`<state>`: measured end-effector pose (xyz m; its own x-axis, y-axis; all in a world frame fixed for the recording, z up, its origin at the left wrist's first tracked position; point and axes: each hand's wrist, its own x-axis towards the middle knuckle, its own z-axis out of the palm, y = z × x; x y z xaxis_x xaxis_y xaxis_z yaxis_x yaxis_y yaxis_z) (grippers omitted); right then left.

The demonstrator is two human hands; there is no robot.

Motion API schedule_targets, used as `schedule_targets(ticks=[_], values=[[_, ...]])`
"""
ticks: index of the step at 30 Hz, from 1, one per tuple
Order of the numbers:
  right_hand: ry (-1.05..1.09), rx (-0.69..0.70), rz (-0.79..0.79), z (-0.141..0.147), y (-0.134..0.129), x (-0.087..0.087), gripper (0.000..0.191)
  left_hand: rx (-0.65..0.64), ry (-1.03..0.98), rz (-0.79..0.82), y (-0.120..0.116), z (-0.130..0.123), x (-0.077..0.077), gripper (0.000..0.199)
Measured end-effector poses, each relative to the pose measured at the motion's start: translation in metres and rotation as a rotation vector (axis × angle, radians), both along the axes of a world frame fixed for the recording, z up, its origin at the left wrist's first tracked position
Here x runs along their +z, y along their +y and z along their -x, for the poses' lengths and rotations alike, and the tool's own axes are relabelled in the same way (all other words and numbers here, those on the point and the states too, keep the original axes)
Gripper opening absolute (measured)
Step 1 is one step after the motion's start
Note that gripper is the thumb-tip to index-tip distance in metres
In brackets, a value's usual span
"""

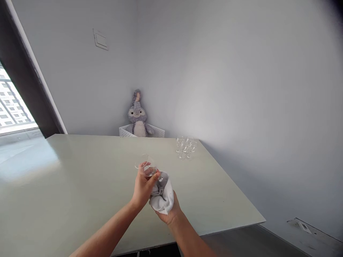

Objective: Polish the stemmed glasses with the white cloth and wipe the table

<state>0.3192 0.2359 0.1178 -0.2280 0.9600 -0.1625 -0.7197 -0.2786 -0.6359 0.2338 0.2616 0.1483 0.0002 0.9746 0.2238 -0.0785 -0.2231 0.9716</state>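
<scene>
A clear stemmed glass (143,165) lies tilted in my left hand (143,187), its rim up and to the left. The fingers of that hand wrap round the bowl, with the thumb near the stem. My right hand (171,210) grips a white cloth (164,200), which is bunched around the foot end of the glass. The cloth hides most of the right fingers. Both hands are close together above the near part of the table.
Several clear stemmed glasses (185,147) stand grouped near the table's far right corner. The pale table (88,185) ends at a right edge beside the wall. Behind it, a grey plush toy (139,126) sits in a white perforated basket (125,132).
</scene>
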Motion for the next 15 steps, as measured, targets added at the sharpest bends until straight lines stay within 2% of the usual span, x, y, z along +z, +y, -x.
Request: schedule_targets(ticks=[3, 6, 8, 10, 12, 13, 15], values=[[-0.326, 0.028, -0.068, -0.007, -0.003, -0.012, 0.029, 0.067, 0.008, 0.022, 0.014, 0.011, 0.003, 0.041], [-0.918, 0.046, -0.380, -0.024, -0.004, -0.014, 0.036, 0.139, -0.010, 0.030, 0.026, 0.023, 0.012, 0.045], [-1.345, -0.044, -0.624, -0.038, 0.000, -0.009, 0.038, 0.188, 0.011, 0.021, 0.032, 0.028, 0.016, 0.047], [-1.652, -0.254, -0.748, -0.048, 0.007, -0.002, 0.033, 0.228, 0.053, 0.012, 0.033, 0.028, 0.016, 0.048], [-1.776, -0.458, -0.769, -0.050, 0.017, 0.006, 0.026, 0.233, 0.104, 0.023, 0.031, 0.021, 0.013, 0.048], [-1.789, -0.496, -0.777, -0.049, 0.022, 0.009, 0.023, 0.219, 0.116, 0.036, 0.029, 0.015, 0.011, 0.047], [-1.788, -0.460, -0.788, -0.042, 0.030, 0.014, 0.019, 0.163, 0.106, 0.055, 0.023, 0.000, 0.007, 0.046]])
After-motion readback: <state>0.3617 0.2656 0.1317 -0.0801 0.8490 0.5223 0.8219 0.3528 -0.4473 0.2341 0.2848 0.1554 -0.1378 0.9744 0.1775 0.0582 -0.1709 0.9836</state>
